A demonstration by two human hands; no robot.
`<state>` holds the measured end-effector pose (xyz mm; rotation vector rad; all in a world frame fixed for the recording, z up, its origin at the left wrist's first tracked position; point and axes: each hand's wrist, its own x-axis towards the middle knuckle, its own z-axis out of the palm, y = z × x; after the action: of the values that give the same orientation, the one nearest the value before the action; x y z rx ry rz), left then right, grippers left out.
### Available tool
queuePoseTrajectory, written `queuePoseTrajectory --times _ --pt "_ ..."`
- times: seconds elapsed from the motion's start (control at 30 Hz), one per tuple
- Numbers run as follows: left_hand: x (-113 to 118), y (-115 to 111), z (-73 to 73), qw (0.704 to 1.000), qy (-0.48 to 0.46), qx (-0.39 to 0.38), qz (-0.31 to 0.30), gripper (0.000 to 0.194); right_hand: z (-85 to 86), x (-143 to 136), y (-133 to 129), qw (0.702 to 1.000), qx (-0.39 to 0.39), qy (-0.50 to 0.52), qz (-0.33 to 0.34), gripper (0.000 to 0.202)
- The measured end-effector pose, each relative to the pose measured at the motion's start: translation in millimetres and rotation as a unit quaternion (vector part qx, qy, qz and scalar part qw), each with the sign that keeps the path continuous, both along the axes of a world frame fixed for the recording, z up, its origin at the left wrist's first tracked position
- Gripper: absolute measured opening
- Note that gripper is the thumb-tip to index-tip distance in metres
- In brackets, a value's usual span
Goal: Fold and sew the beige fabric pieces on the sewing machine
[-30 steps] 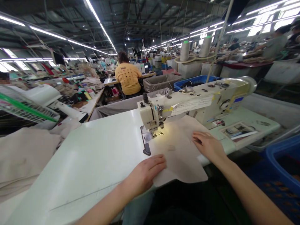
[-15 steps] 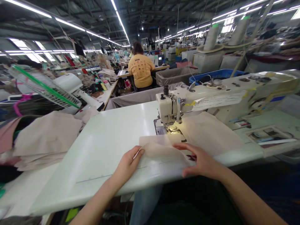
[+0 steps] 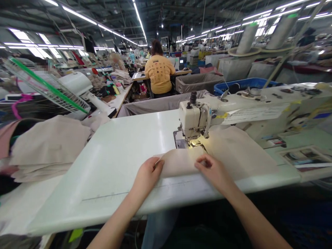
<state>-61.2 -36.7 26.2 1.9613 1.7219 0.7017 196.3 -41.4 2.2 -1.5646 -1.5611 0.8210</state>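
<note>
A beige fabric piece [image 3: 178, 163] lies on the pale sewing table [image 3: 124, 148], its far edge close to the lit needle area of the sewing machine [image 3: 193, 119]. My left hand [image 3: 150, 171] pinches the fabric's left corner between thumb and fingers. At the right part of the same piece, my right hand [image 3: 211, 169] has its thumb and index finger pressed together on the fabric. More beige fabric [image 3: 238, 152] spreads to the right, beneath the machine arm; whether it joins the held piece I cannot tell.
Stacked beige fabric [image 3: 52, 141] and a white fan with a green rim [image 3: 49, 86] stand at the left. Grey cloth-lined bins [image 3: 163, 105] lie behind the table. A person in a yellow shirt [image 3: 160, 74] sits beyond. A tool tray [image 3: 303, 159] is at the right.
My right hand has closed from spread fingers into a pinch on the fabric. The held piece now lies flatter, with its near edge farther from the table's front. The view has shifted slightly.
</note>
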Motion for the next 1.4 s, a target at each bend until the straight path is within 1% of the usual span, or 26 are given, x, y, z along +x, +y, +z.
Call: queuePoseTrajectory --times 0.07,0.13,0.17,0.23,0.27,0.3,0.33,0.4,0.43,0.47,0.53,0.6,0.7,0.93,1.17,1.3,1.4 --pt "0.5 -4.0 -4.2 1.000 0.000 0.005 0.027 0.033 -1.9 1.2 1.8 1.000 -0.009 -0.013 0.016 0.019" --pt "0.8 -10.8 -9.7 0.998 -0.013 0.009 0.068 0.031 -5.2 2.8 2.4 1.000 -0.014 -0.020 0.018 0.020" --pt "0.9 -15.0 -12.3 0.996 -0.025 0.015 0.089 0.038 -6.8 3.8 2.3 0.999 -0.016 -0.025 0.017 0.021" --pt "0.7 -23.9 -16.0 0.992 -0.050 0.031 0.114 0.060 -9.4 5.7 1.7 0.999 -0.023 -0.036 0.013 0.022" --pt "0.3 -27.9 -17.1 0.991 -0.058 0.043 0.112 0.067 -10.0 6.5 1.3 0.999 -0.026 -0.041 0.013 0.023" --pt "-0.3 -31.1 -17.6 0.992 -0.061 0.057 0.098 0.067 -10.1 7.0 1.0 0.998 -0.029 -0.045 0.013 0.024" --pt "-1.1 -33.4 -17.9 0.993 -0.059 0.070 0.075 0.063 -9.7 7.4 0.8 0.998 -0.032 -0.049 0.013 0.025" --pt "-2.9 -35.1 -18.3 0.995 -0.050 0.086 0.026 0.047 -7.4 7.2 0.4 0.998 -0.037 -0.054 0.012 0.026" --pt "-3.7 -34.8 -18.8 0.995 -0.045 0.090 0.014 0.040 -6.0 6.9 0.1 0.997 -0.040 -0.058 0.011 0.028" --pt "-4.2 -34.1 -19.6 0.995 -0.041 0.092 0.011 0.035 -4.6 6.4 -0.4 0.997 -0.044 -0.062 0.012 0.029" --pt "-4.6 -32.4 -21.7 0.994 -0.036 0.097 0.027 0.031 -2.4 5.5 -1.7 0.996 -0.051 -0.071 0.012 0.031" --pt "-3.8 -31.8 -23.7 0.993 -0.036 0.103 0.039 0.029 -1.9 5.1 -3.4 0.995 -0.060 -0.081 0.007 0.033" --pt "-2.1 -33.2 -24.5 0.993 -0.037 0.105 0.041 0.027 -3.3 6.3 -4.9 0.993 -0.075 -0.094 0.000 0.035" --pt "-1.4 -36.3 -22.0 0.994 -0.032 0.099 0.043 0.025 -6.1 13.9 -1.2 0.986 -0.105 -0.125 0.026 0.038" --pt "-0.3 -36.5 -22.3 0.993 -0.031 0.105 0.052 0.025 -3.9 13.4 -0.6 0.986 -0.112 -0.124 0.023 0.038" --pt "0.0 -36.3 -21.4 0.993 -0.028 0.105 0.056 0.025 0.2 10.6 -0.5 0.986 -0.110 -0.122 0.016 0.039" --pt "0.3 -35.3 -20.3 0.993 -0.027 0.100 0.059 0.025 -0.2 10.7 -0.1 0.987 -0.102 -0.120 0.013 0.039"
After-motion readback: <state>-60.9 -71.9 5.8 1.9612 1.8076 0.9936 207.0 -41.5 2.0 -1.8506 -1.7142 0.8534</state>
